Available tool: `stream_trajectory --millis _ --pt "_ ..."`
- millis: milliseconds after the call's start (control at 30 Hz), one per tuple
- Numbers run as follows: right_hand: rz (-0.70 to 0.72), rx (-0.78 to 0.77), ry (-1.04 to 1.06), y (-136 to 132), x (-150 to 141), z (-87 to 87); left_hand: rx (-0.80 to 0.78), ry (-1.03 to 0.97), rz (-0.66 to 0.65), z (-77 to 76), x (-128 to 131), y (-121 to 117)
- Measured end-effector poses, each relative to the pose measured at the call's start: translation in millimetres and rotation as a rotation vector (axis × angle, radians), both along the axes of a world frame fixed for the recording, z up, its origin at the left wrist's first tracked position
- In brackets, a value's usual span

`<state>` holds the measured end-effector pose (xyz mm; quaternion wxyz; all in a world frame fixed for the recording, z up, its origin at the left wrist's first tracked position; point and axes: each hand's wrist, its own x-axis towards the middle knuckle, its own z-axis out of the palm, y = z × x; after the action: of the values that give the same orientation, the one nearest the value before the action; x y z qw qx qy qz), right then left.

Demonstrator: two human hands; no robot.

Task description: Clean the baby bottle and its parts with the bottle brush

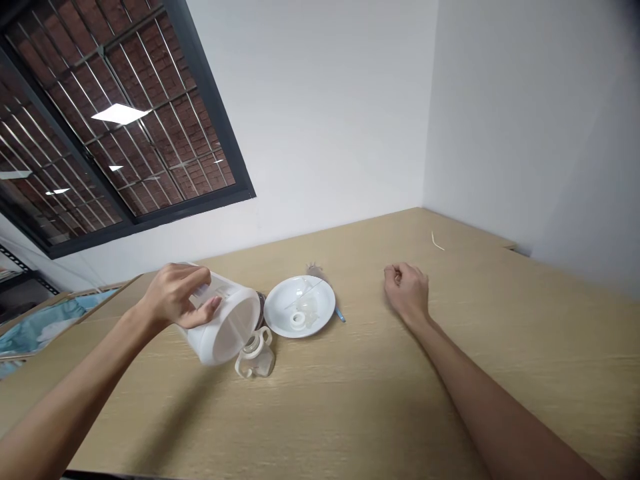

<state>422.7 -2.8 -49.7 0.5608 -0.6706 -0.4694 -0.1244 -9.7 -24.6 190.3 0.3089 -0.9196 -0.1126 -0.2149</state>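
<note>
My left hand [177, 293] is closed around a translucent white plastic jug [205, 343], held tilted with its open mouth facing down to the right. Just under the jug's rim stands a small clear baby bottle [263, 363] with two cream handles and an open neck. Whether liquid is flowing cannot be made out. A white bowl [273, 310] sits behind and right of the bottle. Inside the bowl lie a white ring cap [298, 321], clear soft-looking parts and a thin straw-like piece. My right hand [407, 287] rests in a loose fist on the table, apart from everything.
A bottle brush's bristles [314, 269] and its blue handle end [341, 315] stick out from the bowl's far and right sides. A dark round object is partly hidden behind the jug. A pale thin strip [437, 243] lies at the back right. Walls bound the wooden table [340, 413].
</note>
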Motion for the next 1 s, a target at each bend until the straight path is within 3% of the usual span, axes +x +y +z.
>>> stream_trajectory --millis 400,867,1000 --pt "0.004 -0.045 0.071 -1 -2 -2.4 0.028 0.029 -0.035 2.7 -1 2" --pt "0.214 -0.048 0.055 6 2 -12.7 0.023 0.002 -0.034 -2.0 -8 5" --pt "0.16 -0.077 0.097 8 2 -14.2 0.021 -0.012 -0.049 -2.3 -7 7"
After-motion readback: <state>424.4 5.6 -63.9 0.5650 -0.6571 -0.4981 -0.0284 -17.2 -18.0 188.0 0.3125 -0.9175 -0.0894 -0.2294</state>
